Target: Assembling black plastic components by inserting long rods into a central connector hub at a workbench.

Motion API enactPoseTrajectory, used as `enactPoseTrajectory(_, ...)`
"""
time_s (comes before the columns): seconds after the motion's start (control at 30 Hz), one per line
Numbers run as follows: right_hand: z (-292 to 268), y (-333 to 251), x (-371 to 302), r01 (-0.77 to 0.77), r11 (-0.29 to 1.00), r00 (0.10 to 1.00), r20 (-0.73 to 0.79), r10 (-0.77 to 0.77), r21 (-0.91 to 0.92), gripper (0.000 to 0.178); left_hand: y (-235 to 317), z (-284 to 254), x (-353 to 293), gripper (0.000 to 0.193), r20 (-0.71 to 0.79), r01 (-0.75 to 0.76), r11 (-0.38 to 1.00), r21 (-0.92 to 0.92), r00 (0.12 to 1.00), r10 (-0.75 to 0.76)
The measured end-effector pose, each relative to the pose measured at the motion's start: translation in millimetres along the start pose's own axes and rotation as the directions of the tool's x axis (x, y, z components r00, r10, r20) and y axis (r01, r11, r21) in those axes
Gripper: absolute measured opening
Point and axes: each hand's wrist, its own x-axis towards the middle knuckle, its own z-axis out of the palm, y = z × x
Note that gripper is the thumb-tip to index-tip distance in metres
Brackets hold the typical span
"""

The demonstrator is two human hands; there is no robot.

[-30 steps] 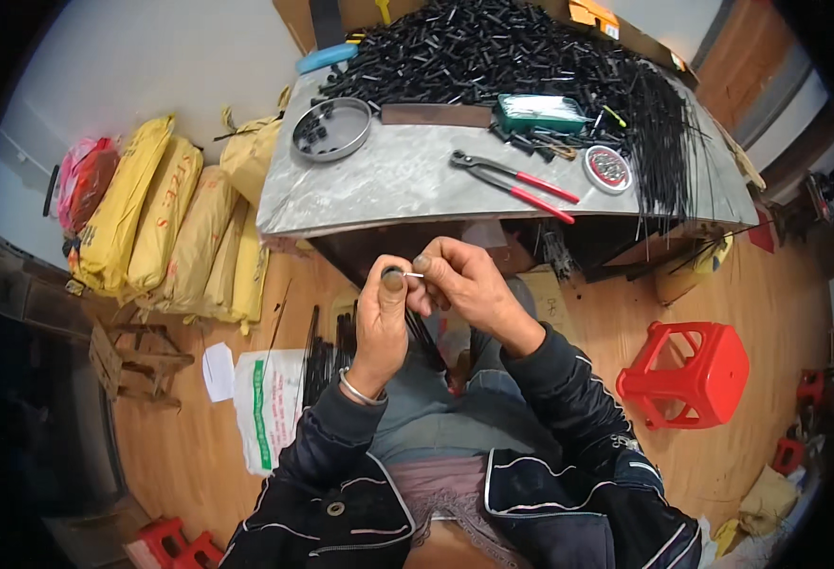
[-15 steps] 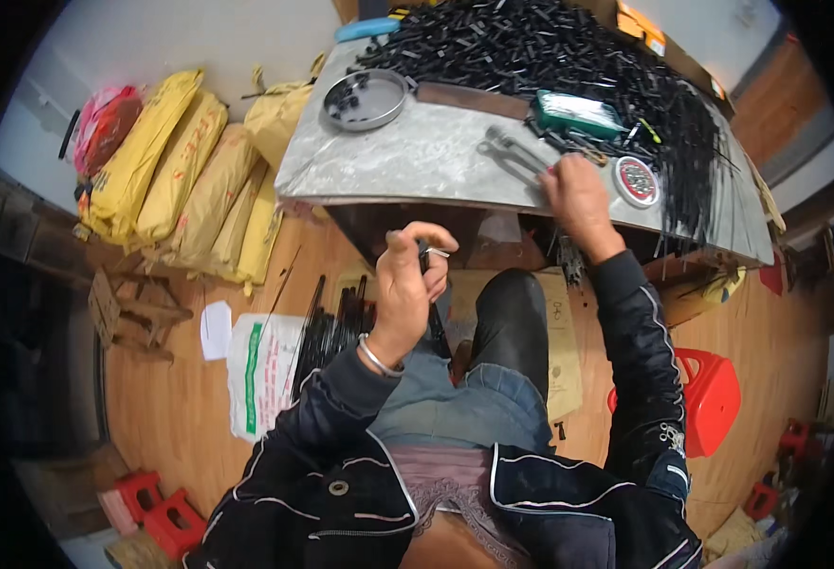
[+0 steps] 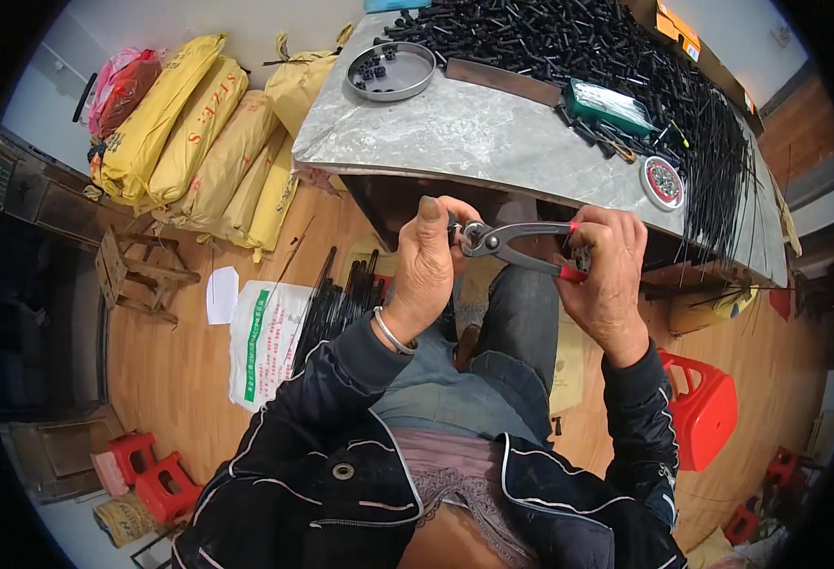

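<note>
Pincers (image 3: pixel 492 243) before grey table (image 3: pixel 436 133), black parts (image 3: pixel 559 47) heaped, round tray (image 3: pixel 400 92), part-hidden red stool (image 3: pixel 706 417)

**Front strip passable; rear and right end obstructed**

The tabletop (image 3: pixel 436 128) offers an open grey strip along its front, passable sideways from the left corner to the small tub (image 3: pixel 649 194) at right. Behind the strip, a round tray (image 3: pixel 405 80), brown bar (image 3: pixel 502 82) and green box (image 3: pixel 606 113) form a broken barrier; the gap between tray and bar is narrow. A heap of black tubes (image 3: pixel 568 47) fills the rear. Thin black rods (image 3: pixel 720 190) obstruct the right end. Pliers (image 3: pixel 521 245) span the space between left grip (image 3: pixel 423 267) and right grip (image 3: pixel 609 270), closing direct passage there. A red stool (image 3: pixel 706 417) obstructs the floor beside the right forearm; yellow sacks (image 3: pixel 203 128) block the left side.
</note>
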Motion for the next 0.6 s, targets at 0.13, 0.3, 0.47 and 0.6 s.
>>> enactPoseTrajectory(0.13,-1,3,3,0.034,0.994,0.999,-0.036,-0.038,-0.105,0.048,-2,-5,-1,0.062,0.022,0.015,0.995,-0.094,1.0,-0.013)
enactPoseTrajectory(0.3,8,1,-25,-0.321,0.86,0.886,0.445,0.126,0.397,0.029,4,-5,-2,0.062,0.035,-0.032,0.999,0.025,0.999,0.031)
enactPoseTrajectory(0.47,3,-41,-63,-0.705,-0.707,0.468,0.786,-0.404,0.056,0.023,-2,3,-2,0.064,0.026,-0.069,0.968,0.243,0.998,0.065)
enactPoseTrajectory(0.6,-25,-27,-17,-0.927,0.236,0.274,0.956,-0.105,0.291,0.027,-10,-1,0,0.056,0.11,-0.276,0.927,0.255,0.96,0.256)
